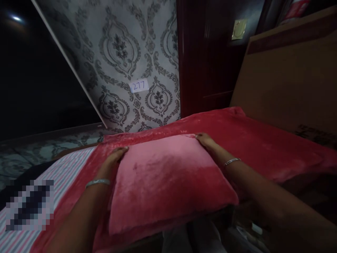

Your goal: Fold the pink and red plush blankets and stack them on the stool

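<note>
A pink plush pillow (pixel 165 179) lies flat on a red plush blanket (pixel 252 140) that covers the bed. My left hand (pixel 112 160) rests against the pillow's far left corner, fingers curled over its edge. My right hand (pixel 206 140) presses on the far right corner with fingers closed around the edge. Both wrists wear thin bangles. The near edge of the pillow hangs a little over the bed's front.
A striped sheet (pixel 63 172) shows at the left of the blanket. Patterned wallpaper (pixel 123 52) with a paper label "277" (pixel 139 85) stands behind. A dark wooden door (pixel 207 56) and a brown headboard (pixel 286 77) fill the right.
</note>
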Demonstrator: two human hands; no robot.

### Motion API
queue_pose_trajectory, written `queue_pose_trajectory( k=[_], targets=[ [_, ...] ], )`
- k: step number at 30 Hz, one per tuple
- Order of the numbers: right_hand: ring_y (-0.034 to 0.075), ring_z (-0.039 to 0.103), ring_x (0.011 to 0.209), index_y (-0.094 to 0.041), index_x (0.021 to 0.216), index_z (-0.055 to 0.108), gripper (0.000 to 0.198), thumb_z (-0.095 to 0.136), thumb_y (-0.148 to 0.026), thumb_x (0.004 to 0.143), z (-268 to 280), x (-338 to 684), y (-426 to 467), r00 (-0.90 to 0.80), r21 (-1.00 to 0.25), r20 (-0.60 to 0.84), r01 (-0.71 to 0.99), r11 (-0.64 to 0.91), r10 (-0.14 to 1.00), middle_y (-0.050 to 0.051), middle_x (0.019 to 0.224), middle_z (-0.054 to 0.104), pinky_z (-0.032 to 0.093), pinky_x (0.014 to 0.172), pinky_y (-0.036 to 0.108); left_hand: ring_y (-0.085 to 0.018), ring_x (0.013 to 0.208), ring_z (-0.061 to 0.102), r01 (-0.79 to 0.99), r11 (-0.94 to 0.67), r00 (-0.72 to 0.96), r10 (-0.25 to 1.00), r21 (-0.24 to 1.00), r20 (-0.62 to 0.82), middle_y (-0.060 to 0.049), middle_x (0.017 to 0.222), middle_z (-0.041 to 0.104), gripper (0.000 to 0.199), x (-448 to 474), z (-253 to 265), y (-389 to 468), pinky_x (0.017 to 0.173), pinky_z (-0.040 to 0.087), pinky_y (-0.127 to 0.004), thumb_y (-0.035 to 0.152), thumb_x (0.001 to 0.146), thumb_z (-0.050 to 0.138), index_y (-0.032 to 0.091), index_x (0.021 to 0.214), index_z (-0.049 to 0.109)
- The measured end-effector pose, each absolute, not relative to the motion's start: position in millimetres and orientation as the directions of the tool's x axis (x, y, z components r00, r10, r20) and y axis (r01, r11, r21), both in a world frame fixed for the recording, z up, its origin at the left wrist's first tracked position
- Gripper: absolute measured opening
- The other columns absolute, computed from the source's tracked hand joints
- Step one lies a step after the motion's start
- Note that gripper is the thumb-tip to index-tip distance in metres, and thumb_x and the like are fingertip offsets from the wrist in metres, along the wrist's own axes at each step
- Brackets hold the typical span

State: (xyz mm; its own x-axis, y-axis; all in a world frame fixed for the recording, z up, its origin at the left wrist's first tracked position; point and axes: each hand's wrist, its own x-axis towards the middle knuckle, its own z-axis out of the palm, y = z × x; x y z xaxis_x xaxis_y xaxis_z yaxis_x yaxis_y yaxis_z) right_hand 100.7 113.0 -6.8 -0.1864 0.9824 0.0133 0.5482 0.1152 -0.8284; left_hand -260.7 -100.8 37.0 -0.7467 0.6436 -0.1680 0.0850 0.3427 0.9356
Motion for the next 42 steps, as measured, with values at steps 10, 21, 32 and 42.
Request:
queue_pose_trajectory(
  k=[10,21,32,42],
  targets=[
    [0.031,0.026,0.15,-0.028,0.153,0.041,0.053,0.034,-0.045,0.103,13.3,12.5,28.8,-0.601,-0.32,0.152,0.721,0.615,0.784,0.008,0.162,0.035,0.017,0.119,0.06,-0.035,0.149,0.03,0.95,0.306,-0.312,0.942,0.068,0.126,-0.015,0.16,0.036,0.061,-129.4,17.2,-58.1,0.121,0.019,-0.06,0.047,0.098,0.039,0.019,0.152,0.041],
    [0.029,0.027,0.15,-0.025,0.154,0.04,0.055,0.031,-0.046,0.103,-14.0,16.3,27.9,-0.581,-0.298,0.25,0.715,0.632,0.775,0.009,0.161,0.037,0.014,0.121,0.055,-0.035,0.148,0.032,0.945,0.313,-0.291,0.936,-0.093,0.199,-0.015,0.161,0.035,0.062,-124.1,-4.8,-62.6,0.12,0.022,-0.059,0.047,0.099,0.031,0.019,0.155,0.037],
    [0.033,0.027,0.15,-0.027,0.156,0.035,0.057,0.033,-0.048,0.102,-0.6,117.9,78.2,-0.374,-0.293,0.011,0.885,0.361,0.927,0.011,0.162,0.035,0.017,0.117,0.064,-0.035,0.15,0.027,0.945,0.325,-0.314,0.935,-0.04,0.163,-0.015,0.163,0.031,0.064,-122.2,-1.0,-60.9,0.12,0.022,-0.06,0.047,0.099,0.029,0.018,0.156,0.033],
    [0.031,0.021,0.152,-0.029,0.156,0.035,0.057,0.034,-0.049,0.102,22.9,66.6,38.2,-0.53,-0.316,0.193,0.763,0.564,0.826,0.009,0.164,0.031,0.017,0.119,0.059,-0.035,0.15,0.027,0.943,0.33,-0.319,0.932,-0.039,0.174,-0.015,0.163,0.03,0.065,-119.7,-3.1,-61.4,0.121,0.02,-0.06,0.046,0.099,0.027,0.016,0.156,0.032]
  ],
)
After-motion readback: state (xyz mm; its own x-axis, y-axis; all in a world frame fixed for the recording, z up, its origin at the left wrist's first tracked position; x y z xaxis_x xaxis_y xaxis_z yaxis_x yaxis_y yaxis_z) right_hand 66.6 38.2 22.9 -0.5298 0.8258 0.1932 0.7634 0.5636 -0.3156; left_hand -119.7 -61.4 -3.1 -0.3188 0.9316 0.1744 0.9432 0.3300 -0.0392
